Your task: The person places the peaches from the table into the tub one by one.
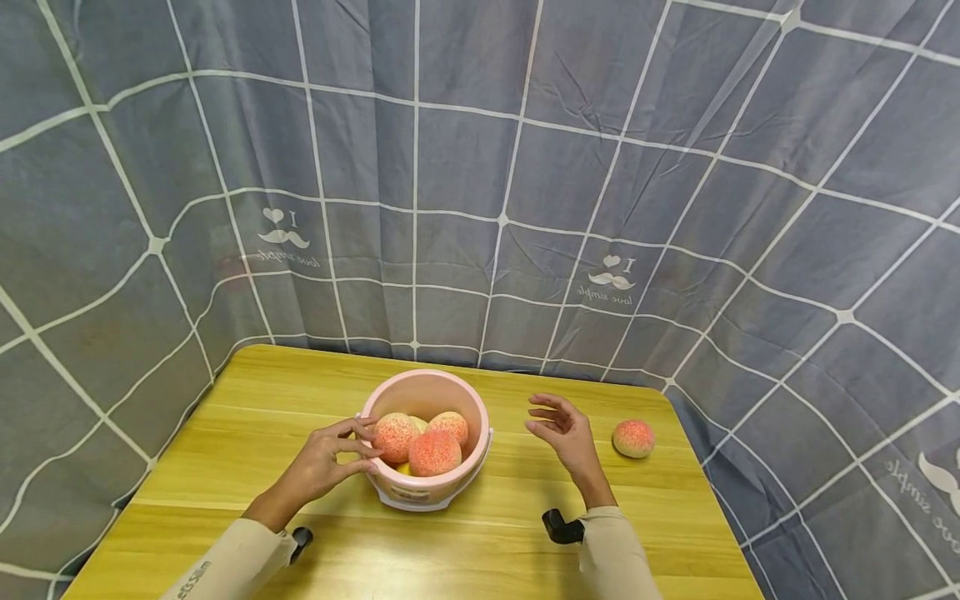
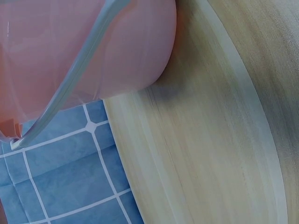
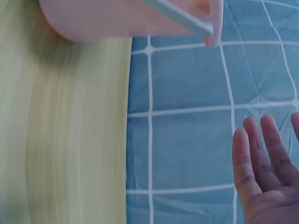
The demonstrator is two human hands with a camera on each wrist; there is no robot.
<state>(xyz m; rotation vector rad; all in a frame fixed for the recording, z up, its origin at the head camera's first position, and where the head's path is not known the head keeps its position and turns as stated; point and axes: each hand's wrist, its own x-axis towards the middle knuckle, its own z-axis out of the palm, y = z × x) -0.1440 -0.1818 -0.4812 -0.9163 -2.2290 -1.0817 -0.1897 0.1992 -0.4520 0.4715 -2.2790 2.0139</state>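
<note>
A pink bucket (image 1: 431,396) stands on the wooden table with several red-and-yellow peaches (image 1: 435,454) inside. My left hand (image 1: 330,458) is at the bucket's left rim, its relaxed fingers touching there beside the nearest peach. Only the bucket's side (image 2: 135,51) and its pale handle (image 2: 74,74) fill the left wrist view, with that hand nearly all out of frame. To the right of the bucket, my right hand (image 1: 566,433) hovers empty, fingers loosely bent and apart. Its spread fingers (image 3: 273,149) show in the right wrist view. Another peach (image 1: 633,438) lies on the table farther right.
The yellow wood-grain table (image 1: 300,392) has rounded far corners. A grey-blue curtain (image 1: 465,167) with white grid lines hangs behind it and along both sides. A black wrist mount (image 1: 562,527) sticks out from the right sleeve.
</note>
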